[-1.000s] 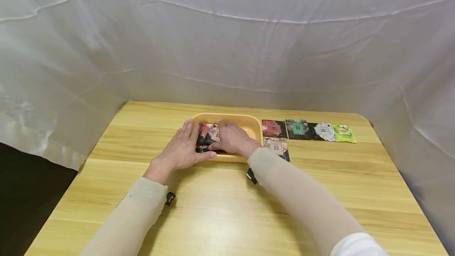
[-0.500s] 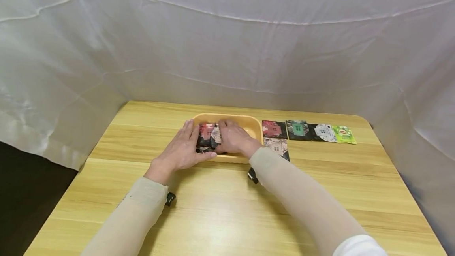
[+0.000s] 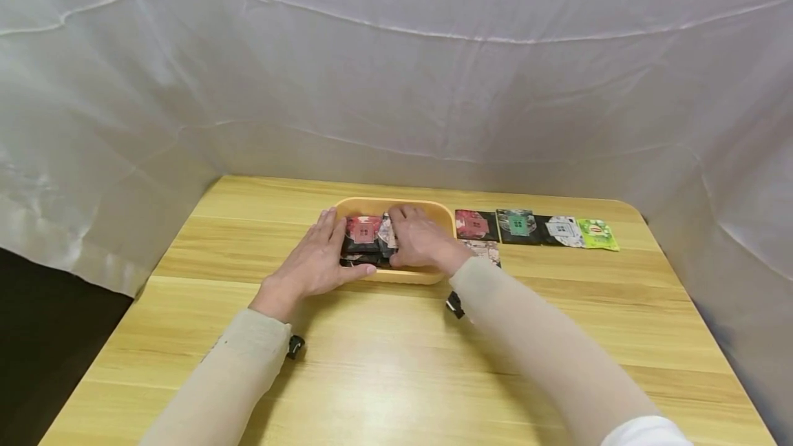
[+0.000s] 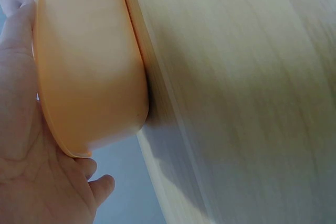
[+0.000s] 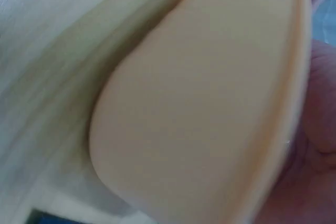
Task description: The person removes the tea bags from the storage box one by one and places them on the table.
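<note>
In the tray (image 3: 441, 217), just left of our right hand (image 3: 423, 239), we see the pale packet (image 3: 387, 229), its long side running near to far between that hand's bent fingers and thumb, while our left hand (image 3: 314, 253) lies straight-fingered, thumb wide, on the tray's left edge.

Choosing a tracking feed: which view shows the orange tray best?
Head: it shows the orange tray from above, including the packets inside, though the left hand and right hand cover parts. Left wrist: only outer wall and some rim, close up. Right wrist: likewise. Neither shows the inside.
</note>
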The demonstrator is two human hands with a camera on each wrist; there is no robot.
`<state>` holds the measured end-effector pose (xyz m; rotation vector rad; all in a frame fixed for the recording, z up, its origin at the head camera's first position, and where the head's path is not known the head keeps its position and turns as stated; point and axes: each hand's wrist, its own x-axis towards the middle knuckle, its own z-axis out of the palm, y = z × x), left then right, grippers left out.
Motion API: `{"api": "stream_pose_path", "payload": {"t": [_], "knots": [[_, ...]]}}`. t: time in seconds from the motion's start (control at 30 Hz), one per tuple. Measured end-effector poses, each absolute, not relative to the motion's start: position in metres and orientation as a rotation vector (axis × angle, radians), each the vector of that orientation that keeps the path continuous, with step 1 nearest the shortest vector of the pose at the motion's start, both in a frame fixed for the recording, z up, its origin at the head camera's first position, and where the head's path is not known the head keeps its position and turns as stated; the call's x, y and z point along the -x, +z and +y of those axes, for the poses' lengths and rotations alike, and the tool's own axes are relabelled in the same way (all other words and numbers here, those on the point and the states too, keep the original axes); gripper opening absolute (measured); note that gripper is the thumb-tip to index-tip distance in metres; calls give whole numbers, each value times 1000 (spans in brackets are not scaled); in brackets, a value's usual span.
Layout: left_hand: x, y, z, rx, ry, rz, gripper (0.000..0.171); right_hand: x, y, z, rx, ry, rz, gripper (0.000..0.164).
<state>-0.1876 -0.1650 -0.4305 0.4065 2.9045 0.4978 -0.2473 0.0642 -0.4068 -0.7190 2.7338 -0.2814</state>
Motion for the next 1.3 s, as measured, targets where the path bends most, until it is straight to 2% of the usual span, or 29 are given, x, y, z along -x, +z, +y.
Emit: {"api": "stream_pose_path", "payload": {"t": [0.23, 0.57, 1.03, 1.17, 1.3], "knots": [[188, -432, -164, -408, 495, 2909, 130, 243, -382, 85, 753, -269, 2760, 112], [187, -430, -165, -398, 492, 2909, 131, 236, -358, 118, 743, -332, 2765, 107], [189, -432, -166, -372, 476, 2895, 130, 232, -366, 187, 746, -304, 2800, 101], [190, -432, -167, -364, 485, 2888, 132, 230, -371, 207, 688, -267, 2820, 107], [190, -432, -168, -363, 491, 2885, 130, 228, -378, 228, 656, -200, 2827, 104]]}}
